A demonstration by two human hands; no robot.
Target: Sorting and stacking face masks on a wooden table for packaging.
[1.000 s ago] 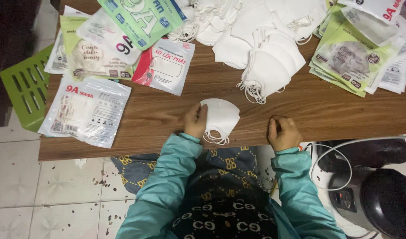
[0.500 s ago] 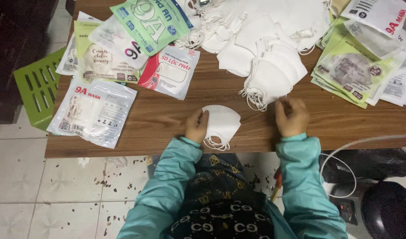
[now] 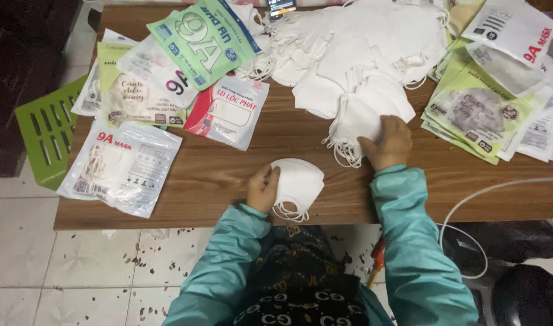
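My left hand (image 3: 262,188) holds the left edge of a small stack of folded white face masks (image 3: 300,183) lying on the brown wooden table (image 3: 240,175) near its front edge. Their ear loops hang over the edge. My right hand (image 3: 388,142) rests on the near end of a big loose pile of white masks (image 3: 361,66), fingers pinching the nearest mask (image 3: 356,124). Both arms wear teal sleeves.
Several printed plastic mask packets (image 3: 122,166) lie on the left of the table, and more packets (image 3: 493,90) are stacked at the right. A green slatted crate (image 3: 44,136) stands on the tiled floor at the left. A white cable (image 3: 469,205) curves at the right.
My right hand has moved from the table's front edge up and away to the big mask pile. The left hand stays on the small stack.
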